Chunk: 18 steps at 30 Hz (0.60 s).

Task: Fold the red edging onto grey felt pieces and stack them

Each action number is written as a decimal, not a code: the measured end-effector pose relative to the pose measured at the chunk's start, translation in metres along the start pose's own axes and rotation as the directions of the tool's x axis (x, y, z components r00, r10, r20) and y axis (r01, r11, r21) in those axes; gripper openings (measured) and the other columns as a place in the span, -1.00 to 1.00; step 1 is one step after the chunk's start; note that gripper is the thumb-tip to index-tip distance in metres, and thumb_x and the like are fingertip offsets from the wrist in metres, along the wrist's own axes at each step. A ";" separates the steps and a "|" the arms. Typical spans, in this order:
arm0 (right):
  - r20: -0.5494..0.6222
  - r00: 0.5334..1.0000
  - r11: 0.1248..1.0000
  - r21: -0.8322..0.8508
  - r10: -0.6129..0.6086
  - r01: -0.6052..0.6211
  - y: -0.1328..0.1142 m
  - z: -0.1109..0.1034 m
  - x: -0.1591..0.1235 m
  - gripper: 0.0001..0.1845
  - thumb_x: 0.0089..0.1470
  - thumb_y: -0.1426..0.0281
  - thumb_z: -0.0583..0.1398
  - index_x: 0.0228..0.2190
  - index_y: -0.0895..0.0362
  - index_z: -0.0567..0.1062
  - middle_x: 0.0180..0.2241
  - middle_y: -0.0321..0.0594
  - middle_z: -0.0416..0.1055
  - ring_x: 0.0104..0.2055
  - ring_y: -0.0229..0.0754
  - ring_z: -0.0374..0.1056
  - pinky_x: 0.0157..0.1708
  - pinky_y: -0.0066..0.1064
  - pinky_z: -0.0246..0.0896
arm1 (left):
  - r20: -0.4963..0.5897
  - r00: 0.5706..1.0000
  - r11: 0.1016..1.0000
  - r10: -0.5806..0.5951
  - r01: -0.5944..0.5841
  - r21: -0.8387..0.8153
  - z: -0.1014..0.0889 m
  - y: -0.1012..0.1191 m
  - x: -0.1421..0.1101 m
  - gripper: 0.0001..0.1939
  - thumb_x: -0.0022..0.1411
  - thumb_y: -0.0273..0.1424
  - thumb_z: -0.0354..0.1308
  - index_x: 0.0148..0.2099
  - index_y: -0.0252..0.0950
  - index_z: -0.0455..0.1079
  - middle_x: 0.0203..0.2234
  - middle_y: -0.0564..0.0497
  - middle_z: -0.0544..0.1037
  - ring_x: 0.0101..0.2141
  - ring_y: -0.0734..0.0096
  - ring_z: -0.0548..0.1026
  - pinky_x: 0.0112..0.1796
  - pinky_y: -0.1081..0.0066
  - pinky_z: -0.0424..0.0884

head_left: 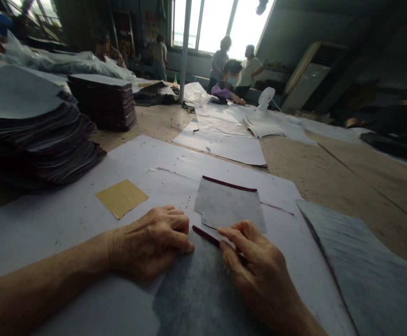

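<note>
A grey fabric piece (196,289) with a dark red folded edge lies in front of me on white paper. My right hand (255,261) pinches that folded edge between thumb and fingers near its right end. At the piece's upper left corner, my left hand (157,242) is closed, its fingers curled and its thumb tip against the edge. Whatever sits inside the left fingers is hidden. Just beyond my hands rests a smaller grey piece (230,203), with a dark red strip along its far edge.
A tan square (121,198) lies left on the white paper (147,154). Tall fabric stacks (31,140) stand at the left. A grey sheet pile (367,261) is at the right. Beyond are more papers (224,135), a white fan (266,98) and several people.
</note>
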State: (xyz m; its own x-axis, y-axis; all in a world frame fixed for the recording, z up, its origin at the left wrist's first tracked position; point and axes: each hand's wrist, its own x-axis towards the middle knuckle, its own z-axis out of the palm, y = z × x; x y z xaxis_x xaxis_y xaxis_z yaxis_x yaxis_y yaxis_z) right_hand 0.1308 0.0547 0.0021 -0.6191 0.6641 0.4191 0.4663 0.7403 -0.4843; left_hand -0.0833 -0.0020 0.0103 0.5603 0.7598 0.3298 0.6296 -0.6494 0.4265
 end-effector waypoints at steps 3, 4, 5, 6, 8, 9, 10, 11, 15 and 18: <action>0.029 1.000 0.989 -0.147 -0.001 0.005 -0.002 -0.001 -0.002 -0.91 -0.03 0.46 0.12 -0.41 0.14 0.42 -0.41 -0.22 0.29 -0.35 -0.16 0.25 -0.41 -0.35 0.19 | -0.005 1.000 1.000 -0.016 0.016 -0.025 0.000 0.000 -0.001 -0.71 -0.04 -0.62 -0.06 -0.29 -0.29 0.39 -0.49 0.01 0.33 -0.44 0.44 0.29 -0.32 0.35 0.23; 0.048 0.999 0.987 -0.163 0.009 -0.001 -0.002 -0.001 -0.002 -0.95 -0.06 0.48 0.14 -0.44 0.14 0.39 -0.42 -0.22 0.29 -0.35 -0.15 0.25 -0.41 -0.34 0.19 | -0.019 1.000 0.998 -0.024 0.023 -0.059 0.001 -0.001 -0.001 -0.71 -0.02 -0.62 -0.05 -0.29 -0.29 0.40 -0.48 0.01 0.33 -0.44 0.45 0.30 -0.32 0.37 0.24; 0.065 0.998 0.986 -0.164 0.022 -0.011 -0.002 -0.001 -0.002 -0.94 -0.09 0.50 0.15 -0.46 0.14 0.36 -0.43 -0.24 0.29 -0.35 -0.15 0.25 -0.41 -0.34 0.18 | -0.050 0.998 0.994 -0.032 0.027 -0.106 0.001 -0.001 -0.001 -0.72 0.00 -0.62 -0.04 -0.27 -0.29 0.40 -0.46 0.00 0.33 -0.43 0.46 0.31 -0.33 0.39 0.25; 0.070 0.997 0.987 -0.157 0.035 -0.023 -0.002 0.000 -0.002 -0.91 -0.11 0.52 0.16 -0.48 0.14 0.32 -0.45 -0.25 0.28 -0.37 -0.16 0.24 -0.43 -0.36 0.17 | -0.090 0.995 0.987 -0.044 0.029 -0.158 0.002 -0.002 -0.001 -0.72 0.02 -0.61 -0.03 -0.24 -0.29 0.40 -0.42 -0.01 0.34 -0.40 0.45 0.32 -0.33 0.40 0.27; 0.064 0.997 0.990 -0.138 0.037 -0.028 -0.001 0.002 -0.004 -0.85 -0.14 0.56 0.15 -0.51 0.13 0.25 -0.49 -0.28 0.25 -0.41 -0.20 0.23 -0.47 -0.41 0.14 | -0.185 0.979 0.971 -0.082 0.036 -0.238 0.004 -0.002 0.000 -0.70 0.07 -0.57 0.00 -0.14 -0.29 0.37 -0.32 -0.04 0.36 -0.31 0.42 0.35 -0.27 0.40 0.31; 0.058 0.998 0.992 -0.128 0.019 -0.012 -0.001 0.003 -0.006 -0.83 -0.14 0.58 0.13 -0.51 0.12 0.22 -0.51 -0.30 0.24 -0.43 -0.22 0.22 -0.49 -0.44 0.13 | -0.227 0.969 0.966 -0.102 0.042 -0.253 0.005 -0.002 0.001 -0.69 0.10 -0.54 0.02 -0.08 -0.29 0.34 -0.26 -0.06 0.37 -0.25 0.39 0.36 -0.22 0.37 0.32; 0.045 0.999 0.993 -0.118 -0.016 0.021 0.000 0.004 -0.007 -0.83 -0.13 0.58 0.11 -0.51 0.12 0.20 -0.52 -0.31 0.23 -0.45 -0.23 0.22 -0.51 -0.45 0.10 | -0.251 0.961 0.967 -0.116 0.051 -0.250 0.007 -0.002 0.003 -0.68 0.12 -0.50 0.05 -0.04 -0.29 0.32 -0.22 -0.08 0.37 -0.21 0.36 0.36 -0.18 0.34 0.31; 0.025 0.998 0.992 -0.111 -0.064 0.066 0.001 0.006 -0.008 -0.84 -0.11 0.59 0.08 -0.51 0.12 0.19 -0.52 -0.31 0.22 -0.46 -0.24 0.21 -0.52 -0.46 0.09 | -0.259 0.958 0.970 -0.121 0.059 -0.234 0.008 -0.002 0.005 -0.69 0.15 -0.45 0.06 -0.03 -0.29 0.32 -0.21 -0.09 0.39 -0.19 0.35 0.36 -0.16 0.33 0.30; -0.117 0.960 0.963 -0.127 -0.254 0.239 0.003 0.014 -0.010 -0.84 0.01 0.60 -0.01 -0.50 0.11 0.18 -0.54 -0.31 0.18 -0.49 -0.27 0.19 -0.52 -0.47 0.03 | -0.206 0.973 0.982 -0.100 0.062 -0.181 0.012 0.000 0.015 -0.78 0.24 -0.36 -0.02 -0.25 -0.30 0.43 -0.41 -0.03 0.48 -0.36 0.43 0.41 -0.28 0.39 0.30; -0.190 0.939 0.952 -0.166 -0.287 0.258 0.005 0.021 -0.009 -0.81 0.02 0.62 -0.02 -0.49 0.11 0.19 -0.56 -0.34 0.16 -0.54 -0.29 0.17 -0.53 -0.47 0.02 | -0.216 0.969 0.979 -0.120 0.080 -0.186 0.017 0.000 0.018 -0.71 0.24 -0.32 -0.05 -0.37 -0.30 0.45 -0.51 -0.01 0.49 -0.45 0.46 0.42 -0.34 0.42 0.29</action>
State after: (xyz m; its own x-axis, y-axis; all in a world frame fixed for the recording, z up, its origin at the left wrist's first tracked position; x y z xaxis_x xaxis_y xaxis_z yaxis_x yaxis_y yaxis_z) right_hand 0.1254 0.0506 -0.0206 -0.5954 0.4306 0.6783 0.3889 0.8932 -0.2257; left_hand -0.0642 0.0104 0.0022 0.3513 0.8209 0.4503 0.5614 -0.5696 0.6003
